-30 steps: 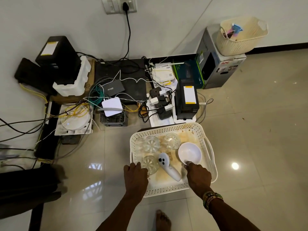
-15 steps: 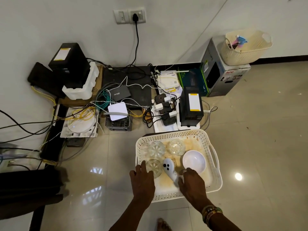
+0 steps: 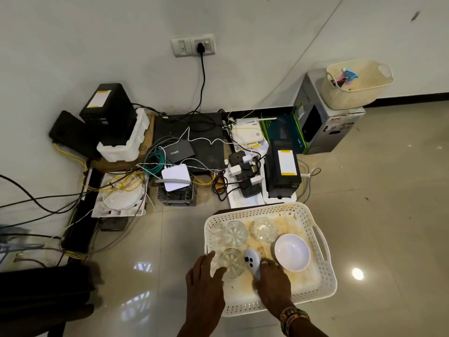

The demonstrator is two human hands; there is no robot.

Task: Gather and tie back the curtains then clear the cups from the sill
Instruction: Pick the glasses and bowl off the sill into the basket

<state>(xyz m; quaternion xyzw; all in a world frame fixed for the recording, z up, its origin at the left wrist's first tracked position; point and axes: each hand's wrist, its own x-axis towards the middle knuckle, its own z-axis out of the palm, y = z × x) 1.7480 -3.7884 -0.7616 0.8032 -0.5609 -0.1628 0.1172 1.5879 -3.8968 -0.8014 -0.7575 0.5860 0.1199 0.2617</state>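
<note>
The white perforated basket (image 3: 323,285) is seen at the lower centre of the frame, on the tiled floor, with both hands reaching into it. The left hand (image 3: 205,280) is spread wide, its thumb touching the nearest glass cup (image 3: 230,261), nothing yet enclosed. The right hand (image 3: 273,282) is closed over the lower end of a white handheld controller (image 3: 251,261) lying between that cup and a white bowl (image 3: 292,252).

A knock is judged the main risk: the controller lies against the nearest cup, and if it is drawn out carelessly the glass could be tipped or struck against the bowl. The cups are smooth and likely slippery. The basket also sits just in front of a power strip (image 3: 244,176) and a tangle of cables (any spill would be badly placed).

Two further glass cups (image 3: 235,232) (image 3: 264,229) stand upright at the basket's far side, near each other. A brownish stain is visible on the basket floor. At the upper right, a smaller cream basket (image 3: 352,93) holds blue and pink items, too small to identify
</note>
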